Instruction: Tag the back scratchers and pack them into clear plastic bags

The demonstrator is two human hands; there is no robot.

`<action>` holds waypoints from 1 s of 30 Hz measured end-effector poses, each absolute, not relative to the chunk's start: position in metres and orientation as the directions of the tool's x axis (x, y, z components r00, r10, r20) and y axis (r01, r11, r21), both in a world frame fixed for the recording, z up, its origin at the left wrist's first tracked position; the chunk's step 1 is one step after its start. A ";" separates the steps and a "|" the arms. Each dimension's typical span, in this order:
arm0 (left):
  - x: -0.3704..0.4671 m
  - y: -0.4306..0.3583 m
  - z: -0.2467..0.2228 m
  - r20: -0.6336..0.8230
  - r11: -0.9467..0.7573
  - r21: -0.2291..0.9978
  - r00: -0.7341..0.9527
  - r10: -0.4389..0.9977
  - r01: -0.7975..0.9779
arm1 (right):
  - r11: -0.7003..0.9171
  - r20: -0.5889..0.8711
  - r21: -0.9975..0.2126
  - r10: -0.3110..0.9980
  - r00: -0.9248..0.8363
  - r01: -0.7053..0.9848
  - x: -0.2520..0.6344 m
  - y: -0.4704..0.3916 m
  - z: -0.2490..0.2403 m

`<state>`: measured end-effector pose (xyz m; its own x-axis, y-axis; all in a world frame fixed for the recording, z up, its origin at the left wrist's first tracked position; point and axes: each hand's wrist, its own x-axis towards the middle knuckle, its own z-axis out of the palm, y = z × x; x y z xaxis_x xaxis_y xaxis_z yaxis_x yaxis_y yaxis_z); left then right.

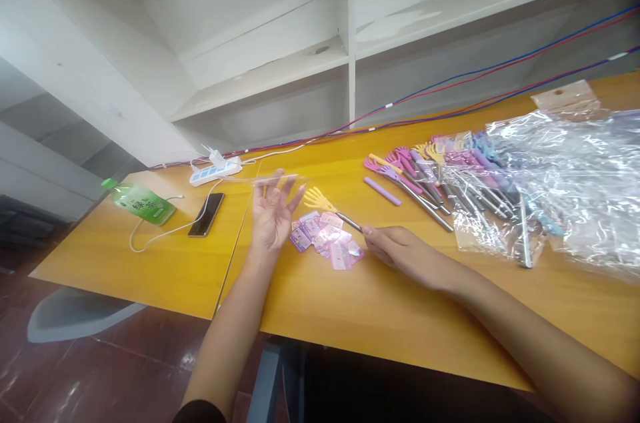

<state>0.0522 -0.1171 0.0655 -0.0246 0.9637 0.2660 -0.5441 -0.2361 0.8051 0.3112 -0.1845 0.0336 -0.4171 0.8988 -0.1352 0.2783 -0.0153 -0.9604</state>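
We note our left hand (273,213) raised, fingers spread, a clear sleeve (270,178) at its fingertips. Our right hand (400,251) pinches the yellow scratcher (320,199) by its stem; pink cards (327,239) lie between both, more scratchers (425,173) beyond.

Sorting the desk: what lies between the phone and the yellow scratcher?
The left hand, raised with fingers spread, in the head view, phone to scratcher.

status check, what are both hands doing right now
Left hand raised, open, a clear plastic sleeve at its fingertips. Right hand pinching the yellow back scratcher by its metal handle. Pink cards lie between the hands.
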 end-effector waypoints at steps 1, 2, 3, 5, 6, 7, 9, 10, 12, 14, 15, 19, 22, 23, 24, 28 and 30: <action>0.053 -0.117 0.066 0.271 -0.245 0.807 -0.031 0.962 -0.537 | -0.013 -0.132 -0.960 0.900 -0.415 0.278 0.312 -0.184 0.034; 0.053 -0.118 0.066 0.274 -0.252 0.810 -0.038 0.961 -0.529 | -0.011 -0.130 -0.960 0.902 -0.413 0.279 0.313 -0.184 0.034; 0.054 -0.118 0.066 0.275 -0.258 0.814 -0.045 0.960 -0.520 | -0.009 -0.129 -0.959 0.903 -0.409 0.282 0.313 -0.184 0.035; 0.056 -0.118 0.065 0.268 -0.258 0.826 -0.054 0.962 -0.500 | 0.000 -0.125 -0.955 0.907 -0.401 0.297 0.314 -0.184 0.035; 0.057 -0.118 0.064 0.261 -0.256 0.833 -0.058 0.963 -0.491 | 0.009 -0.120 -0.952 0.910 -0.398 0.307 0.315 -0.184 0.035; 0.059 -0.119 0.062 0.254 -0.252 0.840 -0.062 0.965 -0.481 | 0.022 -0.111 -0.948 0.913 -0.392 0.319 0.315 -0.183 0.035; 0.061 -0.119 0.060 0.236 -0.242 0.854 -0.071 0.969 -0.461 | 0.056 -0.084 -0.935 0.924 -0.373 0.350 0.316 -0.182 0.034; 0.062 -0.119 0.059 0.224 -0.234 0.862 -0.077 0.972 -0.449 | 0.075 -0.070 -0.926 0.929 -0.362 0.371 0.316 -0.182 0.034; 0.064 -0.119 0.057 0.199 -0.213 0.882 -0.076 0.977 -0.421 | 0.106 -0.046 -0.903 0.939 -0.340 0.415 0.317 -0.181 0.034; 0.065 -0.120 0.057 0.181 -0.190 0.895 -0.060 0.982 -0.405 | 0.121 -0.035 -0.883 0.947 -0.320 0.454 0.318 -0.181 0.036; 0.065 -0.120 0.057 0.173 -0.178 0.897 -0.050 0.984 -0.404 | 0.125 -0.031 -0.874 0.950 -0.311 0.470 0.318 -0.180 0.037; 0.066 -0.122 0.058 0.150 -0.146 0.902 -0.024 0.988 -0.406 | 0.138 -0.024 -0.853 0.953 -0.303 0.503 0.319 -0.180 0.039; 0.069 -0.123 0.056 0.167 -0.159 0.902 -0.016 0.986 -0.402 | 0.145 -0.022 -0.852 0.950 -0.310 0.504 0.318 -0.180 0.037; 0.069 -0.123 0.055 0.176 -0.167 0.902 -0.016 0.984 -0.398 | 0.148 -0.020 -0.853 0.949 -0.315 0.500 0.317 -0.180 0.036; 0.070 -0.123 0.054 0.182 -0.174 0.903 -0.016 0.983 -0.393 | 0.150 -0.019 -0.856 0.947 -0.320 0.495 0.317 -0.180 0.034; 0.070 -0.123 0.052 0.179 -0.177 0.913 -0.028 0.983 -0.368 | 0.141 -0.027 -0.860 0.947 -0.319 0.490 0.316 -0.180 0.031; 0.069 -0.123 0.052 0.189 -0.186 0.920 -0.026 0.982 -0.345 | 0.145 -0.026 -0.856 0.946 -0.322 0.496 0.317 -0.180 0.031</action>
